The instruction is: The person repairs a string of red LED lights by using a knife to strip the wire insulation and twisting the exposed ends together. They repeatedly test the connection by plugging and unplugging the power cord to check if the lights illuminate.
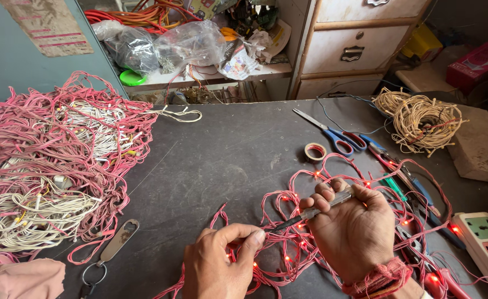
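A string of red-wired fairy lights (305, 191), with small bulbs glowing red, lies tangled on the dark table (221, 155) in front of me. My right hand (354, 230) grips a slim metal tool (310, 212), its dark tip pointing left toward my left hand. My left hand (224, 260) pinches a bit of the red wire between thumb and forefinger right at the tool's tip. A red thread band circles my right wrist.
A big heap of pink and white wire strings (50, 166) fills the left side. Blue-handled scissors (332, 133), a tape roll (314, 151), pliers and screwdrivers (404, 182), a tan wire coil (421, 116), a power strip (484, 241) and a metal bottle opener (116, 243) lie around.
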